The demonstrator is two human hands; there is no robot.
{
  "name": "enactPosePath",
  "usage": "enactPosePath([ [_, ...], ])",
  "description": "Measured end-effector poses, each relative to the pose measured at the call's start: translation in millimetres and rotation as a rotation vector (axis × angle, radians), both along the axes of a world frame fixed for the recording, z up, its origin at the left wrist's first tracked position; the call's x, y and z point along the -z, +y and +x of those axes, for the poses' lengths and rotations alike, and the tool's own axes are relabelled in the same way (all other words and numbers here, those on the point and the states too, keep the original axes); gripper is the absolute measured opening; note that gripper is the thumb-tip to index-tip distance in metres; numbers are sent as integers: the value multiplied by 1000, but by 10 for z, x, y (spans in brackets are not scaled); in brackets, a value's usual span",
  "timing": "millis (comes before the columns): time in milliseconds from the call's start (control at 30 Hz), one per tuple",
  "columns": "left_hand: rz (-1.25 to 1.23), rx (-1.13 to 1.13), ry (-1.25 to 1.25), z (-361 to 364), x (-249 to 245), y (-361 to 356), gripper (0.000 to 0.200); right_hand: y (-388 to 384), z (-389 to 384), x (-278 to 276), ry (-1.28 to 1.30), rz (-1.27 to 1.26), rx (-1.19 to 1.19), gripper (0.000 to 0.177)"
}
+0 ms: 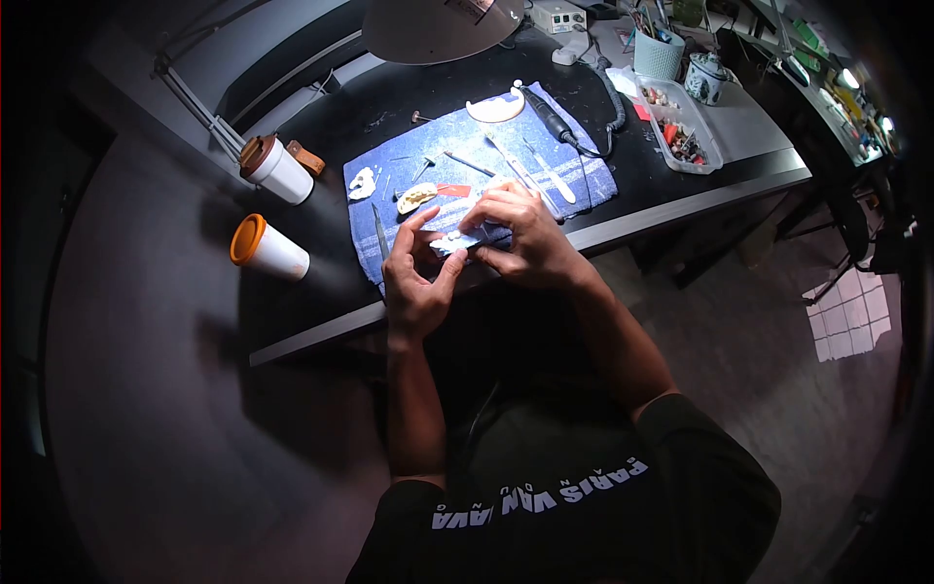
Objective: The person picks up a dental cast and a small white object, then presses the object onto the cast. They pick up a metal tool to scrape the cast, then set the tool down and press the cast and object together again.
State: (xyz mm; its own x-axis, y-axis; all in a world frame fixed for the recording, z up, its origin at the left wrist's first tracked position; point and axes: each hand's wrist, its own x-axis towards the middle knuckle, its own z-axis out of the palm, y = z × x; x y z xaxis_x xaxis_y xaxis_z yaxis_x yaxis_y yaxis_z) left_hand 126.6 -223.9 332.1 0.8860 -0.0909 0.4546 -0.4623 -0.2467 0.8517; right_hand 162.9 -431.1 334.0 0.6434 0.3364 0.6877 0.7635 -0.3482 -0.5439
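Observation:
Between my hands, over the front edge of a blue towel (389, 156), is a small white piece (449, 243), brightly lit, its details washed out. My left hand (418, 282) holds its left side between thumb and fingers. From the right, my right hand (520, 229) pinches at it, with the fingertips partly hiding it. Just beyond my left fingers lies a cream dental model (416, 199), beside a flat red piece (453, 191). A thin knife-like tool (378, 229) rests left of my left hand. Several slim tools, among them a white-handled one (553, 175), lie beyond my right hand.
Two lidded cups, one brown-topped (284, 173) and one orange-topped (277, 251), stand left. A lamp shade (438, 29) hangs over the back. A corded handpiece (550, 117) lies at the towel's right, near a plastic box (708, 146) of small parts. The table's metal edge (681, 201) runs in front.

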Motion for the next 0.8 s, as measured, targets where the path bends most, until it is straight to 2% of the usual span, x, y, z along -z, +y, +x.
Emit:
enactPosePath([
  [233,-3,0,16,-4,-11,11,59,-3,-18,-18,-32,-42,20,38],
  [533,127,-8,-62,-22,-62,34,35,6,0,-5,12,29,-25,47],
  [633,105,-12,-40,-23,-50,29,33,-9,-9,-1,31,-6,-16,48],
  [800,59,-76,-50,-40,-56,-23,29,-4,16,38,-19,-17,-5,39],
])
